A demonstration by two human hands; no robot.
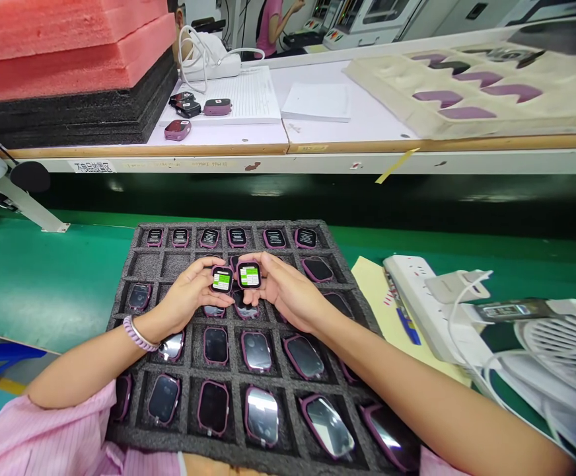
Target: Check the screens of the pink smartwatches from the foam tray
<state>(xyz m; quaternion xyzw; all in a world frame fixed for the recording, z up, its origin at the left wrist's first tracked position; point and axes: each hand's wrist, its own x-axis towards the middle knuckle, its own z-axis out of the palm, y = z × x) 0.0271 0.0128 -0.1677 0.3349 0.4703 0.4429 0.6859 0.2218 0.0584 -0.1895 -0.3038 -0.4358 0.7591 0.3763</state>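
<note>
Lit watches (249, 275) in hands (189, 294), screens unreadable, tray (142, 266) half-hidden

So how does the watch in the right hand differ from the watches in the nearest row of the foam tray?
The held watch shows a lit green and white screen; the nearest-row watches have dark, reflective screens. The right hand holds the held watch above the foam tray; the nearest-row watches lie in its compartments. Both have purple casings.

Screen text on left watch (222, 279) and right watch (249, 275) is too small to be read. Foam tray (146, 264) cells are hidden under forearms (367, 357); bottom row is cut off.
</note>
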